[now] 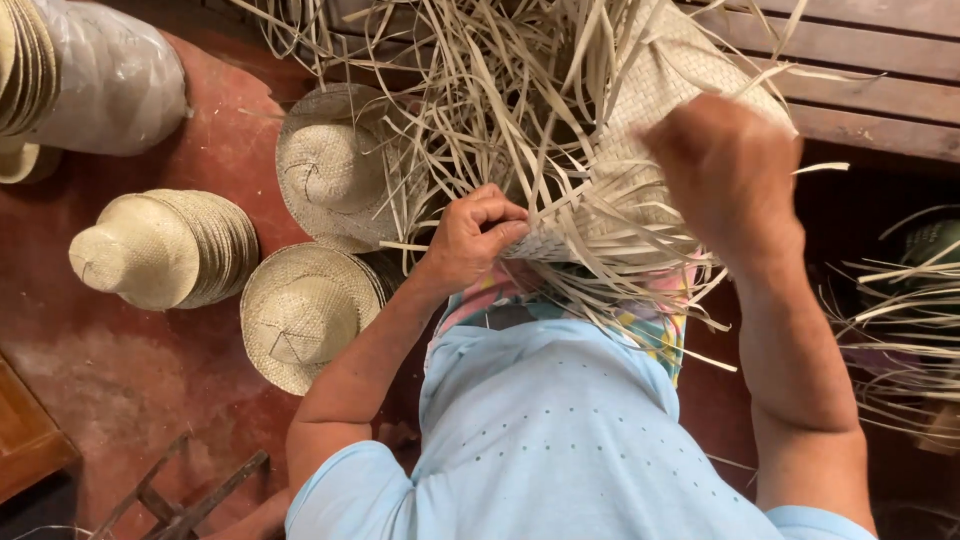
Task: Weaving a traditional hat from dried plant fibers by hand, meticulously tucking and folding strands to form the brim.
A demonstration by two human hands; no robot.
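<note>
A half-woven straw hat (640,110) with many loose pale straw strips (480,90) fanning out from its edge rests over my lap. My left hand (472,238) is closed, pinching strips at the lower edge of the weave. My right hand (730,170) grips the woven piece from the right side, its fingers hidden behind the straw. Below the hands I see my light blue shirt (560,430) and a patch of multicoloured cloth (650,325).
Finished straw hats lie on the red floor: one (335,165) by the loose strips, one (300,315) below it, and a nested stack (165,248) at left. A plastic-wrapped bundle (110,80) sits top left. Wooden boards (870,70) run top right; more strips (900,320) lie right.
</note>
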